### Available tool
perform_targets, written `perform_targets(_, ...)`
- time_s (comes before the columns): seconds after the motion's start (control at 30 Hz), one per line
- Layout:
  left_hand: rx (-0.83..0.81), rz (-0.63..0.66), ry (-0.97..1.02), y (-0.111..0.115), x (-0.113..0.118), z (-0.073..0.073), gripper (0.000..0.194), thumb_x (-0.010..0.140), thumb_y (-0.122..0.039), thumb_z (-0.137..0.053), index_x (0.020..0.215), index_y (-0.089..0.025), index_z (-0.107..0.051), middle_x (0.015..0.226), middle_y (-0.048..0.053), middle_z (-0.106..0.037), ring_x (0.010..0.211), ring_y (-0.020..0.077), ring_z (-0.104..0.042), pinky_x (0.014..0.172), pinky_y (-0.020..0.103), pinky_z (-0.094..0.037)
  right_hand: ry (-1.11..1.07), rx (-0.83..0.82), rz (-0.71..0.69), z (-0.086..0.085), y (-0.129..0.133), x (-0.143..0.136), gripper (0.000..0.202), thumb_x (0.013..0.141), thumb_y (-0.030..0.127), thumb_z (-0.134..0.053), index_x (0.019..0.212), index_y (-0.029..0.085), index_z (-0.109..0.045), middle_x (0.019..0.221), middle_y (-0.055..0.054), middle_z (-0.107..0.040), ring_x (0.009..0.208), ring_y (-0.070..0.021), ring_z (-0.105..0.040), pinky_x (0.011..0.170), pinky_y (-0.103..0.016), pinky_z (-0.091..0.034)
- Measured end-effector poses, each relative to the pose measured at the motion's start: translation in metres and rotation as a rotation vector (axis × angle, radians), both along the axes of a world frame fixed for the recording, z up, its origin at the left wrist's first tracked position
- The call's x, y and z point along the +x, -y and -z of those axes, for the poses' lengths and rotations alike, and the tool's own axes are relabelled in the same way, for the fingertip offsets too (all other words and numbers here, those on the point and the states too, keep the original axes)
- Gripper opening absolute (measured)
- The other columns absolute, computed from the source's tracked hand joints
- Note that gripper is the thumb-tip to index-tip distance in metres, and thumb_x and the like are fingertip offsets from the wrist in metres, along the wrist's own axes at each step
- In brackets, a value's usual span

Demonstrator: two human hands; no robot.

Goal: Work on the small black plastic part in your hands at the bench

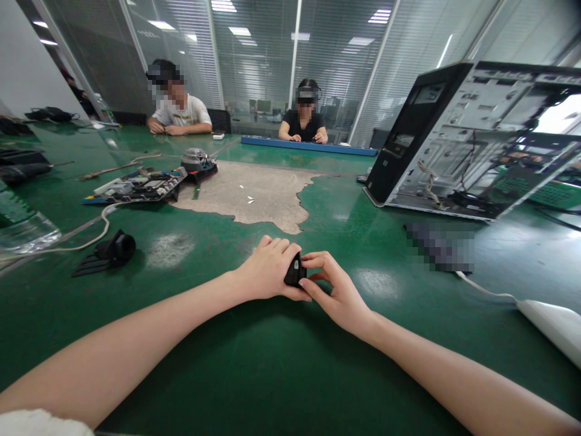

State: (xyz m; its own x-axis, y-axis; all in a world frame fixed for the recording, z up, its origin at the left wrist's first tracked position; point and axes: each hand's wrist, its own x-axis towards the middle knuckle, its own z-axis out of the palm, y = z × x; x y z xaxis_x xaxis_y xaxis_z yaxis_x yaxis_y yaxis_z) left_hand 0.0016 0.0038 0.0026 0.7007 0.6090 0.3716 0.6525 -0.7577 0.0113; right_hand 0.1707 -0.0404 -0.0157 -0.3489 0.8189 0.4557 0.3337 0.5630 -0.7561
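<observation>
Here, partly hidden: small, black, blocky object (295, 272), clasped in bare left hand (269, 269), edge pinched by bare right hand (338, 292); clear plastic bottle (31, 233), cut off at left.

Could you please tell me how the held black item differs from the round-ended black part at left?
The black item is held by the left hand and right hand; the black part lies untouched on the table. The black item is partly hidden by the left hand, while the black part shows its round end. Both are black.
</observation>
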Motion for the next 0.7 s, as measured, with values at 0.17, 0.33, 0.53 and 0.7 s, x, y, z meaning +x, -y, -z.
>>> perform_targets(0.17, -0.003, -0.003, -0.001, 0.0001, -0.0001, -0.0003, 0.07, 0.059, -0.072, -0.052, 0.097, -0.012, -0.049, 0.088, 0.008, -0.055, 0.081, 0.0242, -0.051, 0.073, 0.036, -0.03, 0.003, -0.046, 0.005, 0.0026, -0.0019, 0.0005, 0.032, 0.08, 0.017, -0.051, 0.111, 0.023, -0.042, 0.105, -0.007, -0.047, 0.099, -0.0195, -0.051, 0.077, -0.036, -0.052)
perform_targets(0.33, 0.001, -0.004, -0.015, 0.0, -0.0009, 0.0, 0.07, 0.061, -0.069, -0.051, 0.1, -0.011, -0.048, 0.088, 0.009, -0.055, 0.081, 0.0246, -0.051, 0.074, 0.036, -0.03, -0.006, -0.102, -0.041, 0.0016, -0.0005, 0.0007, 0.031, 0.081, 0.018, -0.051, 0.109, 0.023, -0.042, 0.104, -0.007, -0.048, 0.097, -0.0187, -0.053, 0.077, -0.034, -0.052)
perform_targets(0.53, 0.007, -0.004, -0.007, 0.0004, -0.0001, -0.0005, 0.066, 0.062, -0.07, -0.05, 0.095, -0.012, -0.049, 0.086, 0.007, -0.055, 0.079, 0.0236, -0.051, 0.071, 0.035, -0.03, 0.015, 0.032, -0.014, 0.0001, 0.0002, 0.001, 0.017, 0.081, 0.018, -0.051, 0.097, 0.022, -0.049, 0.107, -0.007, -0.046, 0.098, -0.0184, -0.051, 0.076, -0.033, -0.052)
perform_targets(0.7, 0.008, 0.004, 0.004, -0.0002, -0.0003, -0.0008, 0.07, 0.059, -0.072, -0.051, 0.096, -0.013, -0.049, 0.087, 0.007, -0.055, 0.08, 0.0237, -0.051, 0.072, 0.035, -0.03, 0.004, -0.002, 0.013, 0.0006, -0.0005, -0.0001, 0.024, 0.08, 0.017, -0.051, 0.103, 0.023, -0.047, 0.104, -0.006, -0.048, 0.1, -0.019, -0.051, 0.075, -0.033, -0.052)
